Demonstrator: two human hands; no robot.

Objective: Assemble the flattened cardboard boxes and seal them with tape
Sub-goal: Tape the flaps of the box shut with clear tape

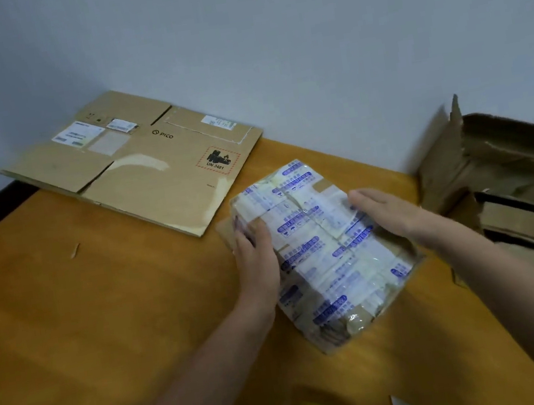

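Head view: the taped box is held between the two hands on the wooden table. The left hand is laid against its left side, fingers together and thumb on the top face. The right hand is pressed flat against its right side, fingers straight and together. The cardboard is almost wholly covered in glossy white tape printed in blue; brown patches are exposed at the corners. The long axis runs diagonally, from far left to near right. A flattened box is located beyond it by the wall, and an open carton at the right.
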